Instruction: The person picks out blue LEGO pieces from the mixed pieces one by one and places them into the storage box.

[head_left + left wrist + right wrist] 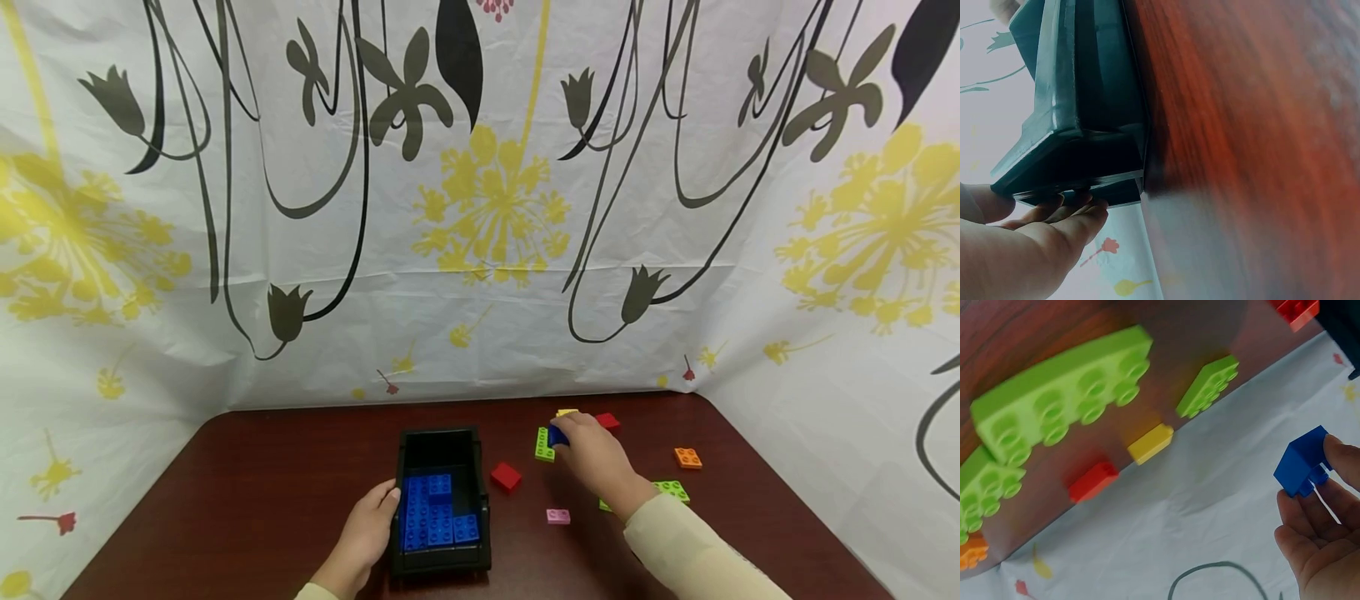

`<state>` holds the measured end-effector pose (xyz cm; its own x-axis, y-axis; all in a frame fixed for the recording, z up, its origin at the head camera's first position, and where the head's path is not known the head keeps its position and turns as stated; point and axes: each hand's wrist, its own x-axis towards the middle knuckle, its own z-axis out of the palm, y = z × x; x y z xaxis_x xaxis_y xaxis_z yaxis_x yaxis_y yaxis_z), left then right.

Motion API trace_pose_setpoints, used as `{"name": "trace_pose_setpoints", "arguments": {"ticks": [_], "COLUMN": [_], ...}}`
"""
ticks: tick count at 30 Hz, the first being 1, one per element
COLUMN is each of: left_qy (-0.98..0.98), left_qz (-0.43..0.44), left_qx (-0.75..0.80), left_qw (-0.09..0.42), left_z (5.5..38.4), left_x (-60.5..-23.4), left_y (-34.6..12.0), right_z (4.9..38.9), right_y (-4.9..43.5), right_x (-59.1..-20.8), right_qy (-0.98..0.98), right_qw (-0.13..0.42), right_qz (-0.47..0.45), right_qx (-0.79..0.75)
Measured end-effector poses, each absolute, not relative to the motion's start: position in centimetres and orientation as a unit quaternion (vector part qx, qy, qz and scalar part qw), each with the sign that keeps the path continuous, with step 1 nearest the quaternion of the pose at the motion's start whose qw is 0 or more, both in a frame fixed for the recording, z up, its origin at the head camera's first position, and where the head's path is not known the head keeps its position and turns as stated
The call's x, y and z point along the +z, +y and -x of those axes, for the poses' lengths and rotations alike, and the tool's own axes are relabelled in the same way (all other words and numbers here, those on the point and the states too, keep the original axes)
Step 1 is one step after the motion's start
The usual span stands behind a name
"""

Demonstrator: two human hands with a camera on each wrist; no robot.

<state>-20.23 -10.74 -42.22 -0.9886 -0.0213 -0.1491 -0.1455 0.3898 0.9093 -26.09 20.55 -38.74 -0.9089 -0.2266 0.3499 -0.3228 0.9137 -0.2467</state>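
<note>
My right hand (597,460) pinches a blue toy building brick (1301,461) between thumb and fingertips, its studs turned toward the fingers in the right wrist view. In the head view the hand partly covers this brick, over the far right of the table beside a green brick (543,445). My left hand (367,523) grips the left side wall of a black bin (483,533), thumb at the rim and fingers along the outside in the left wrist view. Several blue bricks (427,512) lie side by side in the near part of the bin, one stacked on top.
Right of the bin lie a red brick (506,477) and a pink brick (558,517). Farther off are yellow (567,412), red (608,422) and orange (687,457) bricks. Larger green bricks (672,491) lie partly behind the right forearm. A patterned cloth (480,333) hangs around the dark wooden table (300,467).
</note>
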Motion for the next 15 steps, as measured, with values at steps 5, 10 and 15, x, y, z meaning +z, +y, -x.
{"name": "trace_pose_setpoints", "arguments": {"ticks": [5,10,15], "left_qy": [0.831,0.831,0.831], "left_qz": [0.051,0.049,0.048], "left_qx": [0.551,0.551,0.551], "left_qw": [0.057,0.054,0.055], "left_z": [20.3,20.3,20.3], "left_x": [-42.3,-42.3,-42.3], "left_y": [-10.7,-10.8,-10.8], "right_z": [25.5,24.8,24.3], "right_y": [19.5,18.4,17.3], "right_x": [-39.1,-39.0,-38.7], "right_qy": [-0.959,-0.949,-0.942], "right_qw": [0.165,0.176,0.175], "right_qz": [-0.157,-0.186,-0.214], "right_qx": [0.171,0.184,0.191]}}
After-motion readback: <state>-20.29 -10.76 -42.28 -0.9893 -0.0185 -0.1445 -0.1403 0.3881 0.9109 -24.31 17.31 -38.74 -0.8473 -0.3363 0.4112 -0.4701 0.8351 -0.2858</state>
